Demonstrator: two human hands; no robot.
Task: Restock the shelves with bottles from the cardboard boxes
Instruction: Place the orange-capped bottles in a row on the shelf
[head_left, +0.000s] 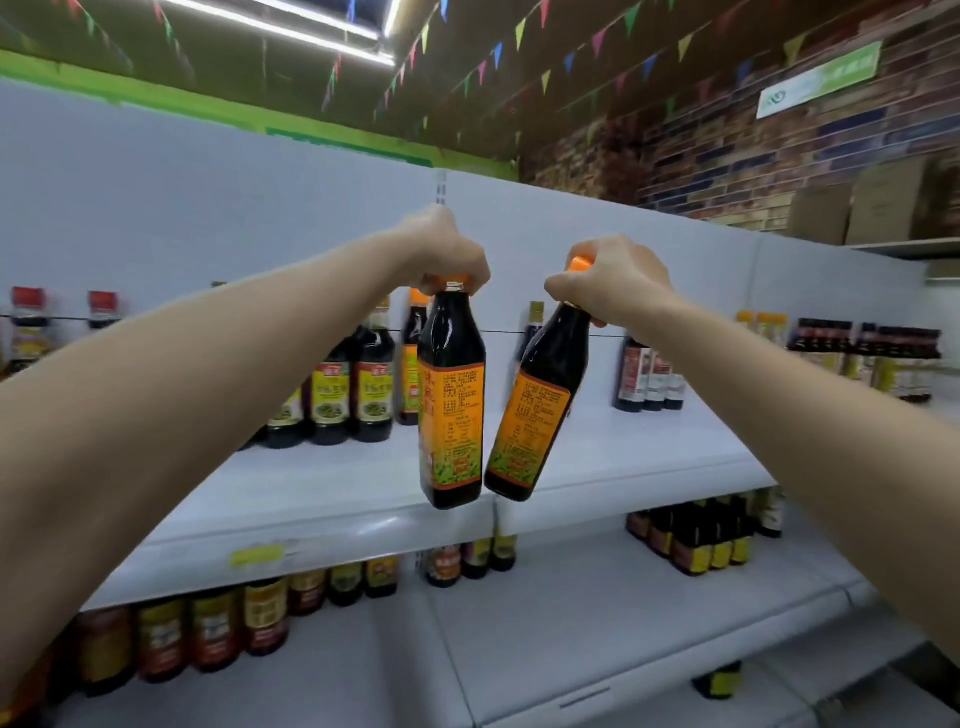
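I hold two dark sauce bottles with orange labels and orange caps in the air before the white upper shelf (597, 457). My left hand (447, 254) grips the cap of the left bottle (451, 400), which hangs upright. My right hand (618, 286) grips the cap and neck of the right bottle (535, 410), which tilts so that its base swings left, close to or touching the left bottle's base. Both bases hang near the shelf's front edge. No cardboard box with bottles is in view below me.
Dark bottles with yellow-green labels (332, 400) stand at the shelf's back left, an orange-labelled one (411, 364) behind my left bottle, red-labelled ones (649, 379) at right. The lower shelf (571, 623) carries more bottles. Cardboard boxes (878, 208) sit atop the right shelving.
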